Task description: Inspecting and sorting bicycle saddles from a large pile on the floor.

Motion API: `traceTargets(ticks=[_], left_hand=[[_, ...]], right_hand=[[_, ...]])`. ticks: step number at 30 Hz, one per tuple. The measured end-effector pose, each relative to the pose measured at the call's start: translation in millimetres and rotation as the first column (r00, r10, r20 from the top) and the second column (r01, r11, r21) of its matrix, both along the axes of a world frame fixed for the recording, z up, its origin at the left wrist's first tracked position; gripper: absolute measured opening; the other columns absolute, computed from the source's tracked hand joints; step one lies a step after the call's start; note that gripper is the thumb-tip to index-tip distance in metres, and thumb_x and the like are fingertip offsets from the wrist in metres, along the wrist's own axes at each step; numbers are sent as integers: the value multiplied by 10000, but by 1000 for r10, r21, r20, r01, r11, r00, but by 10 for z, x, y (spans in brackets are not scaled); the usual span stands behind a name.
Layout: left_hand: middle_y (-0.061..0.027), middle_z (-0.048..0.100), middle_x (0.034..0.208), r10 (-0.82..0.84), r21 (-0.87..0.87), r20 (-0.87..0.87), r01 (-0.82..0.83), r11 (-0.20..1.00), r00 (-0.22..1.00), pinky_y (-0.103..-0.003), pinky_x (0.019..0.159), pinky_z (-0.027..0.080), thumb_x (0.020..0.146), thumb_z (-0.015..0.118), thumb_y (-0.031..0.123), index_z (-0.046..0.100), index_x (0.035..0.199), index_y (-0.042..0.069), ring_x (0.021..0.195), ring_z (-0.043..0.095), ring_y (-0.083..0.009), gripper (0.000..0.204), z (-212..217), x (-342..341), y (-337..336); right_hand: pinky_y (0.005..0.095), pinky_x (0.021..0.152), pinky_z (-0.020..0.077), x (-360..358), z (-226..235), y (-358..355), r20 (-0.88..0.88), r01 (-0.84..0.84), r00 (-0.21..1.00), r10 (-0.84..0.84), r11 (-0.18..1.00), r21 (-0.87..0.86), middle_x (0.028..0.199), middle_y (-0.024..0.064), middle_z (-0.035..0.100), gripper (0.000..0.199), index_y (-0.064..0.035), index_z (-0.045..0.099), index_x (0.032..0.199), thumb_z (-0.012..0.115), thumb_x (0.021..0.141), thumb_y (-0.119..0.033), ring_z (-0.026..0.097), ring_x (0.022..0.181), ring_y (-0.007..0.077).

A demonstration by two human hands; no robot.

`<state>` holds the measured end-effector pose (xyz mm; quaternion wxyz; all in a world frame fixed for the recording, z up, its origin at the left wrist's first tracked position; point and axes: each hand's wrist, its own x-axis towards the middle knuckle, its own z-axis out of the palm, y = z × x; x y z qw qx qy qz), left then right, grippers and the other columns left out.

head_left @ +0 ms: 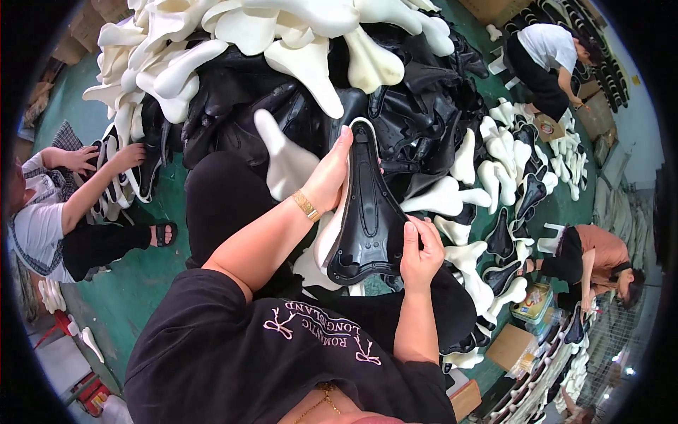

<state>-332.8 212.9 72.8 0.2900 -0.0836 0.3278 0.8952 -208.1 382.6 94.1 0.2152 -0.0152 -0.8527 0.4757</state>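
A bicycle saddle point(366, 205) is held up in front of me, its black plastic shell facing me and its narrow nose pointing away. A white foam pad shows along the shell's left side and round its nose. My left hand point(330, 173) is closed round the saddle's left side near the nose, the thumb along the edge and most fingers hidden behind it. At the wide end, my right hand point(421, 251) pinches the right edge between thumb and fingers. Just left of my left hand, a loose white foam pad point(284, 159) leans against the heap.
Ahead rises a heap of black shells point(240, 116) topped with white foam pads point(240, 28). More pads and shells point(501, 233) cover the floor on the right. One co-worker point(53, 205) handles saddles at left; two others point(547, 60) bend over at right. A cardboard box point(510, 346) stands lower right.
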Motion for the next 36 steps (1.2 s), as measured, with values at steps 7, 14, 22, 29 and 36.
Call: traceTargets(ticks=[7,14,22,29,36], left_hand=[[-121,641,910,-25,-26,14,25,999,1000,-363,738,547,932,391,589,569,1031,23,843,648,-233,602,-7,58,45],[-39,635,1027,-343,-189,-223,304,934,913,-271,820,507,835,670,61,546,1136,29,914,614,-119,326,-138,240,91],[-61,643,1006,-309,-216,-54,291,932,949,-299,817,530,819,626,-3,544,1116,35,895,638,-154,311,-240,225,139],[-106,658,961,-302,-253,5,294,922,953,-317,735,566,825,580,-6,575,1062,0,809,666,-192,238,-260,221,106],[-125,662,919,-272,-239,81,283,929,959,-338,710,581,809,568,-44,592,985,-16,794,675,-221,180,-268,189,131]], right_hand=[[311,712,468,-24,-63,-6,-160,55,987,-27,983,174,798,100,635,91,4,677,912,643,833,-27,603,717,230],[328,671,419,-219,-244,190,-190,141,977,-91,953,267,753,63,623,63,-48,685,875,670,820,-76,587,695,229],[335,656,440,-238,-281,160,-187,152,977,-107,956,250,756,64,612,58,-45,674,862,674,820,-86,577,715,240],[346,650,448,-273,-367,160,-230,147,970,-83,949,278,750,63,589,58,-48,669,859,677,810,-77,557,714,254],[333,648,446,-328,-433,204,-240,179,965,-106,934,310,765,50,580,74,-68,672,849,698,782,-87,547,724,241]])
